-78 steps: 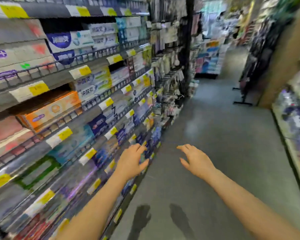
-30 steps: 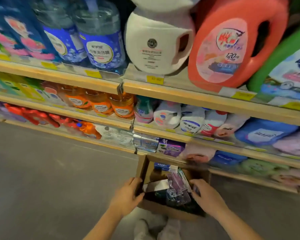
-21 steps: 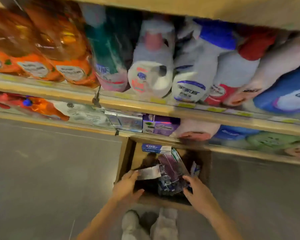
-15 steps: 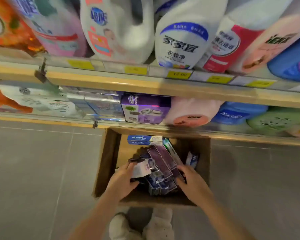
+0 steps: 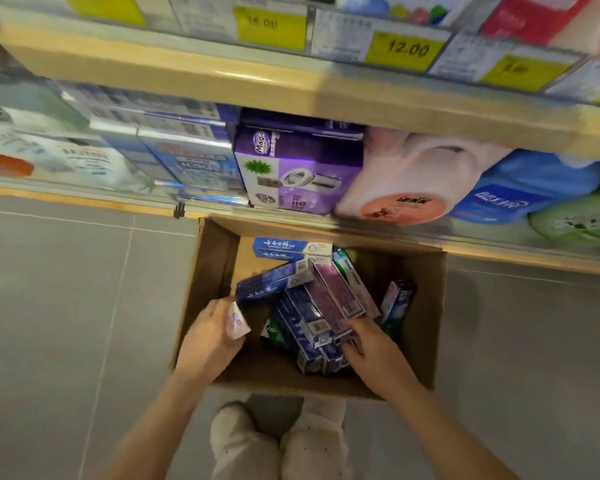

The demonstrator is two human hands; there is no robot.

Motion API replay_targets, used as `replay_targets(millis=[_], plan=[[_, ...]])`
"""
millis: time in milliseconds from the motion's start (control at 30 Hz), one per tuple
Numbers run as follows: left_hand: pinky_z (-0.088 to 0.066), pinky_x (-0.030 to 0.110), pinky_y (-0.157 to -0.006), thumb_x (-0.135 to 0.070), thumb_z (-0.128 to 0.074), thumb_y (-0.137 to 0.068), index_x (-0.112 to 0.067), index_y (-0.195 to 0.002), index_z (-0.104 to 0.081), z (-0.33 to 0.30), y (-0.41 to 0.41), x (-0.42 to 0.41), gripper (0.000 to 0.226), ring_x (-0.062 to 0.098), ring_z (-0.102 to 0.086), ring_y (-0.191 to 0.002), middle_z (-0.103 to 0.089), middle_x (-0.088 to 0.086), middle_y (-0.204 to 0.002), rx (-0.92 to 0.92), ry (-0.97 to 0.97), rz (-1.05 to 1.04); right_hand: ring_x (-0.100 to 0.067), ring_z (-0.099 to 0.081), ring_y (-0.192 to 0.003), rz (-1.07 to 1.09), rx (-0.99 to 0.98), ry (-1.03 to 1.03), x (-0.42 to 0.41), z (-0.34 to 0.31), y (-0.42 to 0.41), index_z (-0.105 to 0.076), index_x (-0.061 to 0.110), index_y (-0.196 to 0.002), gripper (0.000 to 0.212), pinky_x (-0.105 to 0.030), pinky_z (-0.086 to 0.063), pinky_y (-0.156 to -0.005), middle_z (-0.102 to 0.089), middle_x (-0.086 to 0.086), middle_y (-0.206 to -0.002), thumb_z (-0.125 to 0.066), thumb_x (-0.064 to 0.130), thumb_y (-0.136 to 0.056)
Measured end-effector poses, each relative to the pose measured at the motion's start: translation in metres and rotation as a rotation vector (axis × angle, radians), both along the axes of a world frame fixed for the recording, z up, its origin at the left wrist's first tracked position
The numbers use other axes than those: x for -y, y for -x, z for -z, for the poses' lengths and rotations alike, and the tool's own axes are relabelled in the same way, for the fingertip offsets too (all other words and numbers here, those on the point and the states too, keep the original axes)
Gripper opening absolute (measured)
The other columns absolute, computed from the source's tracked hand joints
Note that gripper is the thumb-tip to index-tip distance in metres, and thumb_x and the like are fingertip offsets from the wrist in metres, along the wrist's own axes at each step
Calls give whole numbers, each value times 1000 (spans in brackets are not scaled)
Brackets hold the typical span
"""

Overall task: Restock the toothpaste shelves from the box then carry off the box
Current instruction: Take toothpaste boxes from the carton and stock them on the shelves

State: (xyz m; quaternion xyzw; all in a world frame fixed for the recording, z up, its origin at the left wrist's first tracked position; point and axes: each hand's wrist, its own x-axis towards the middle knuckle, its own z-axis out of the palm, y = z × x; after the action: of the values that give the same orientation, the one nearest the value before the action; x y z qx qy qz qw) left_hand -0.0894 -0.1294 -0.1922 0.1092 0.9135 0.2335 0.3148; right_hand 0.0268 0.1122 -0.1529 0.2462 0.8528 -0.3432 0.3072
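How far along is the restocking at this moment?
Early. The cardboard box on the floor still holds many toothpaste cartons. The left hand grips a white pack; the right hand reaches into the pile. Shelving and carrying off the box remain.

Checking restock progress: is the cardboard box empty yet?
Not empty. The cardboard box holds a jumbled pile of toothpaste cartons, and both the left hand and right hand are inside it.
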Motion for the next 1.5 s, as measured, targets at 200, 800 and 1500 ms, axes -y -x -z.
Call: replay_targets(millis=[200, 800, 1500], plan=[[-35, 14, -79, -8, -81, -68, -8, -117, -55, -72, 4, 38, 55, 16, -56, -94, -53, -3, -103, 49, -140, -249, -12, -49, -117, -84, 20, 45, 24, -34, 25, -42, 27, -134, 45, -26, -42, -94, -45, 6, -135, -55, 26, -92], [-40, 9, -91, -21, -86, -63, -36, -131, -38, -103, 34, -42, 85, -9, -43, -118, -46, -23, -128, 390, -509, 16, -13, -41, -125, -79, -126, 33, -5, -71, 61, -39, 28, -131, 66, -33, -38, -105, -45, 8, -132, -75, 30, -76], [-39, 35, -102, -31, -67, -78, -21, -143, -31, 109, 51, -25, 75, 26, -43, -126, -43, 6, -138, 110, 155, 307, -18, -28, -121, -196, -67, -224, -26, 45, 42, 5, 27, -149, 91, -32, -29, -101, -31, 1, -136, -57, 47, -86]])
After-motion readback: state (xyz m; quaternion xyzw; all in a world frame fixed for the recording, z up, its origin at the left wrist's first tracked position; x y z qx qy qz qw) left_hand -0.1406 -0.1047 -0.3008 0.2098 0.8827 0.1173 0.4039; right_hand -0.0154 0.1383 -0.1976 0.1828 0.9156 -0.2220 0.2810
